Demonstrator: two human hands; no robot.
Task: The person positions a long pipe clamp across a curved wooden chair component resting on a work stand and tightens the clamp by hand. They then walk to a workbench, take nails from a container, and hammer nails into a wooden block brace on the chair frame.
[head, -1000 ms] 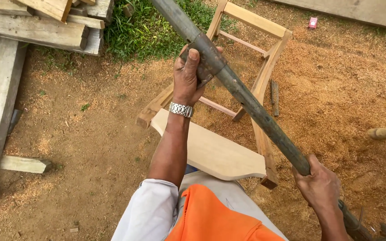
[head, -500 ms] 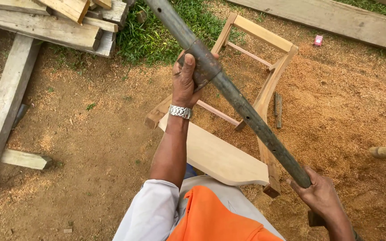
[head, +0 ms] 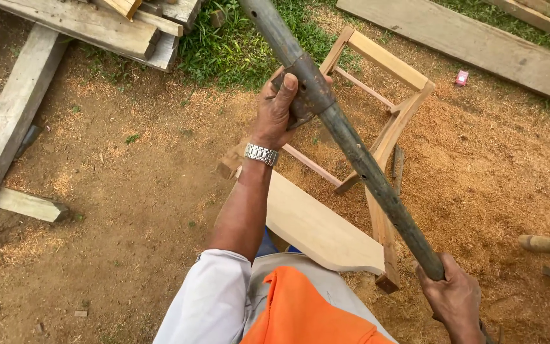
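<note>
Gripping a stiff, probably heavy pole (head: pixel 351 146), both hands close their fingers around it: left hand (head: pixel 278 111) near the middle, right hand (head: pixel 456 299) at its lower end.

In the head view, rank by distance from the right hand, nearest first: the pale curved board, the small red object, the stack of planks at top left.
From the right hand:
1. Pale curved board, just left of it.
2. Small red object, straight up the frame on sawdust.
3. Stack of planks, far upper left.

Weathered planks (head: pixel 90 25) are stacked beside a patch of grass (head: pixel 230 44), a long board (head: pixel 479 51) lies across sawdust-strewn dirt (head: pixel 128 210), and a small red packet (head: pixel 461 78) sits nearby.
</note>
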